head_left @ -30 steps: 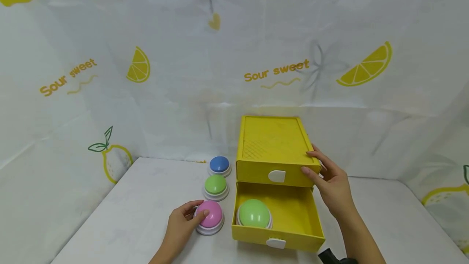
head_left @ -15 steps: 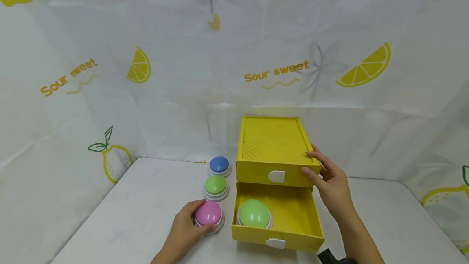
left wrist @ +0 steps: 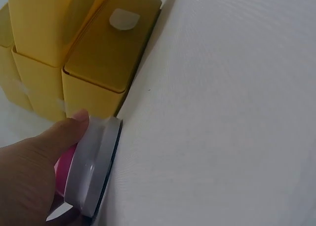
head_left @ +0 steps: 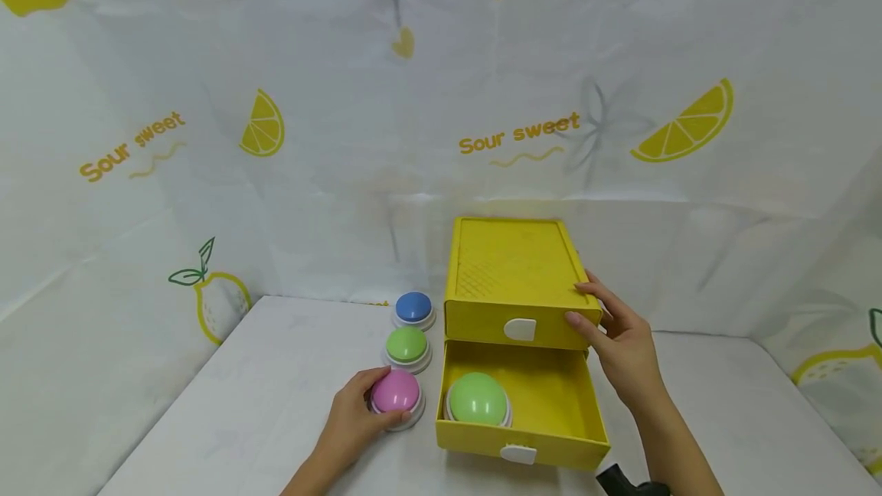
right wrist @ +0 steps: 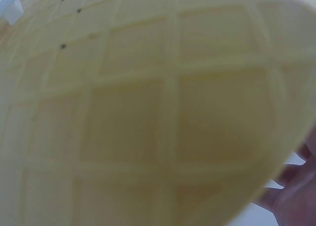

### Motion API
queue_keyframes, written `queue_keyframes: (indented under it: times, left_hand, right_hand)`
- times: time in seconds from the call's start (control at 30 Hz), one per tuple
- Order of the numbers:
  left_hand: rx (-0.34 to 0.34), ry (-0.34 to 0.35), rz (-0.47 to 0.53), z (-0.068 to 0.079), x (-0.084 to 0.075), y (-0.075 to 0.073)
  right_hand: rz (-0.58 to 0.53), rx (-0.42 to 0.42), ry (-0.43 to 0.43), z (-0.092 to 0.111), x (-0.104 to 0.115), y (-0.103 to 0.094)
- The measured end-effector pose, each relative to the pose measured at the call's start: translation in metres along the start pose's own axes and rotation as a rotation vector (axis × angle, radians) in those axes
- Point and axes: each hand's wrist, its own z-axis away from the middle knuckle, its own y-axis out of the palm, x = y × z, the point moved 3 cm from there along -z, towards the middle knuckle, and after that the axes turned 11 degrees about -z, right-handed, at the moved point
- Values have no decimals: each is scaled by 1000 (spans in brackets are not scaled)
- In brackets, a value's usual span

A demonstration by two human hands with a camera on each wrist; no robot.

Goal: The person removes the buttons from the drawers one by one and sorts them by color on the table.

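In the head view my left hand (head_left: 354, 412) holds a pink push button (head_left: 396, 391) by its white base, thumb on the near rim and fingers at the far left side. The left wrist view shows the thumb against the grey-looking base (left wrist: 94, 161), pink dome mostly covered. My right hand (head_left: 627, 347) grips the right front corner of a yellow drawer box (head_left: 517, 259), thumb on the front and a finger on the top edge. Its lower drawer (head_left: 551, 381) is pulled out, with a larger green push button (head_left: 478, 399) at its left. The upper drawer is closed.
A small green push button (head_left: 406, 344) and a blue one (head_left: 413, 307) stand in a row beyond the pink one, left of the box. A lemon-print cloth (head_left: 344, 174) hangs behind. Part of a black object (head_left: 630, 483) shows at the bottom edge.
My left thumb has slid off the pink dome to the near rim. The pink button has shifted slightly away from me, towards the small green one. My right hand stays put.
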Motion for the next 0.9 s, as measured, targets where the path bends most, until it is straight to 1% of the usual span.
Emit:
queue_keyframes:
  times: [0.1, 0.17, 0.2, 0.3, 0.37, 0.4, 0.43, 0.5, 0.57, 0.63, 0.67, 0.77, 0.9]
  left_hand:
    - [16, 25, -63, -1, -5, -3]
    - [3, 51, -113, -1, -13, -9]
    - [-15, 72, -131, -1, -19, -13]
    - [-88, 144, -132, -1, -43, -28]
    - [-113, 207, -94, -2, -64, -38]
    - [-114, 244, -65, -2, -75, -42]
    - [-100, 272, -28, -2, -86, -46]
    - [-48, 333, 34, -1, -107, -51]
    - [39, 375, 85, 0, -127, -54]
    - [134, 391, 107, 1, -143, -54]
    - [168, 398, 92, 2, -150, -54]
    - [240, 398, 30, 1, -166, -53]
    - [282, 409, -83, 1, -180, -49]
  right_hand:
    - [11, 0, 3, 0, 0, 0]
    - [7, 3, 1, 0, -1, 0]
    - [2, 3, 1, 0, -1, 0]
    - [0, 2, -8, 0, 0, 0]
    - [6, -2, -8, 0, 0, 0]
    - [9, -4, -8, 1, 0, -1]
    - [12, -4, -8, 1, 0, -1]
    - [13, -4, -4, 1, 1, -1]
    - [5, -4, -3, 1, 1, -2]
    - [-5, -4, -4, 2, 1, -2]
    - [-8, -4, -5, 2, 1, -2]
    - [-17, -3, -9, 2, 1, -1]
    - [-20, 0, -11, 1, 2, 0]
